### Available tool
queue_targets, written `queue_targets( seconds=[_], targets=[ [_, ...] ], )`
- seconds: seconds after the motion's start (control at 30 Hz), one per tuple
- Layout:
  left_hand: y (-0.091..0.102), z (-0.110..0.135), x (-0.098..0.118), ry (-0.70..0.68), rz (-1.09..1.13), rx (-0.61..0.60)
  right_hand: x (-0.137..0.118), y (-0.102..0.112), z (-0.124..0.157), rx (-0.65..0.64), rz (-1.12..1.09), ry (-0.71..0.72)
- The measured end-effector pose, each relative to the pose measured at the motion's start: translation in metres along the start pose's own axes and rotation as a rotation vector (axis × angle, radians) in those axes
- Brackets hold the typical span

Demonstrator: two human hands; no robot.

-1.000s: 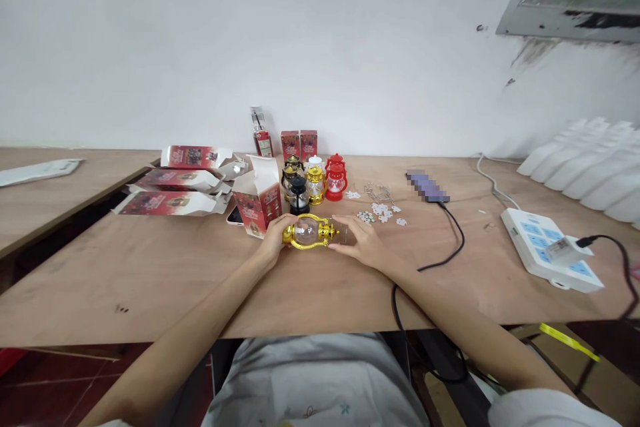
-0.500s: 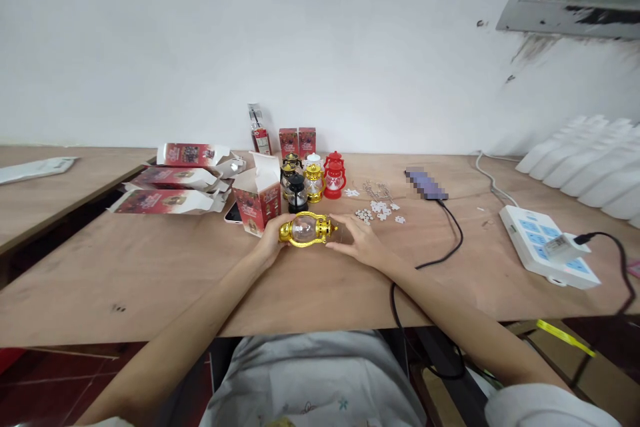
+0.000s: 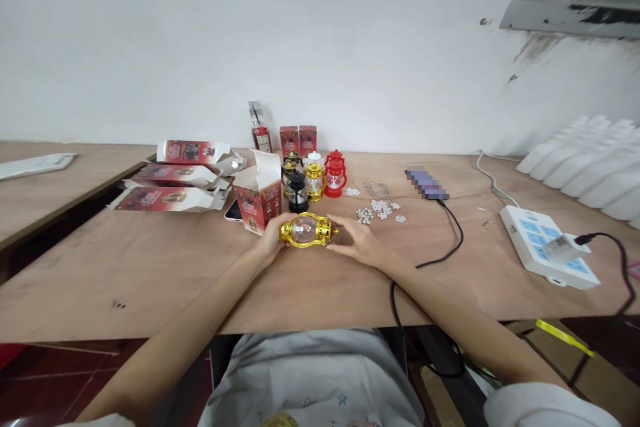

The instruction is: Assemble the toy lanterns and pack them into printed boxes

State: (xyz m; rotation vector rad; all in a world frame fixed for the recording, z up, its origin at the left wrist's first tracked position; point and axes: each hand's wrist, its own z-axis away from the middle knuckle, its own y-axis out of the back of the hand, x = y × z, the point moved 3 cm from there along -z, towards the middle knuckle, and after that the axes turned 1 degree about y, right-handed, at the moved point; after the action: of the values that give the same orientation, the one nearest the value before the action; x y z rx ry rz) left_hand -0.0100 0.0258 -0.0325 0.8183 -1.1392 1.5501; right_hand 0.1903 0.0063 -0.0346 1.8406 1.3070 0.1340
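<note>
I stand in the room and read the clock from the person's seat, with twelve at the wall.

Between ten and eleven o'clock, three red cartons (image 3: 173, 199) lie with their flaps loose. At eleven, an open red box (image 3: 253, 211) stands upright with its white flap raised, and a pink-edged phone (image 3: 233, 212) shows partly beside it.

Just in front of this box is the left hand (image 3: 273, 238), closed around the base of a gold lantern (image 3: 303, 231). The lantern is at twelve, on its side, with its top toward three. Farther along the same line stand other lanterns (image 3: 315, 181), in black, white, gold and red, and behind them small red boxes (image 3: 289, 141), which look closed.

The right hand (image 3: 357, 240) keeps its fingers parted around the lantern's top; I cannot tell whether they pinch anything there.

At one o'clock, white pieces (image 3: 383, 209) lie loose; past two there is a power strip (image 3: 547, 247).

In my judgement, the handling of this lantern is under way but not complete: it is held, not standing upright with the others. The open box is not closed, and the pieces remain unattached.
</note>
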Motion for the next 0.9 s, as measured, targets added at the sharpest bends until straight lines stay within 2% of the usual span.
queue_targets(
  seconds=[0.37, 0.63, 0.9],
  targets=[
    [-0.002, 0.003, 0.001, -0.038, 0.060, 0.004, 0.002, 0.003, -0.003, -0.015, 0.008, 0.014],
    [-0.003, 0.001, -0.001, -0.004, 0.184, 0.020, -0.005, 0.008, -0.008, 0.007, 0.015, 0.013],
    [-0.004, 0.000, 0.000, -0.002, 0.212, 0.024, -0.007, 0.014, -0.010, -0.062, 0.010, -0.025]
  ],
)
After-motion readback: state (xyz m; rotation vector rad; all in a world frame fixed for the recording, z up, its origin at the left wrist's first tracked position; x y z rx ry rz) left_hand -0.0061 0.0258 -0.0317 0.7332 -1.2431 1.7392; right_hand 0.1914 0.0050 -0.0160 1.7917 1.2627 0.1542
